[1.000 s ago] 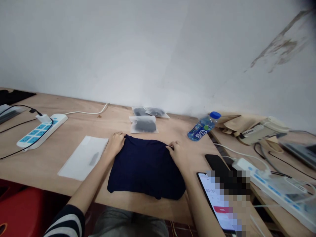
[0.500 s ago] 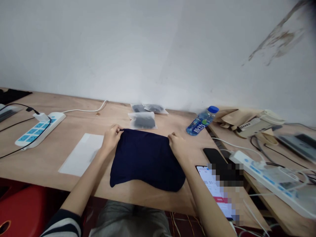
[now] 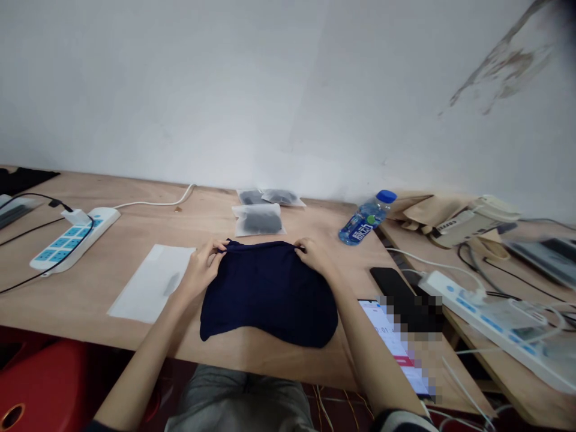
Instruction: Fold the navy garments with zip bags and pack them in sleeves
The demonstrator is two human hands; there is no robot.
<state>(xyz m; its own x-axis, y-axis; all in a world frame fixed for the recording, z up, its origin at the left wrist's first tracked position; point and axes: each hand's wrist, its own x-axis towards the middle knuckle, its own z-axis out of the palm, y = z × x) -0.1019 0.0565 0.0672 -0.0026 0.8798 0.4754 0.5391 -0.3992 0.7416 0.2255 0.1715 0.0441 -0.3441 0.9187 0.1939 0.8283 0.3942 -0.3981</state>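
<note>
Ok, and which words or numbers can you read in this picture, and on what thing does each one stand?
Phone screen: "01"; the digits before it are blurred by pixelation.
Plastic water bottle: large blue characters on the label, too blurred to read.
Cream-coloured device: small dark lettering, too small to read.

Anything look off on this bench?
Mainly the white wall: a streaky brown stain at upper right looks like water damage or flaking. Also, the flat white sheet or bag left of the navy cloth has a dark smudge, cause unclear.
</note>
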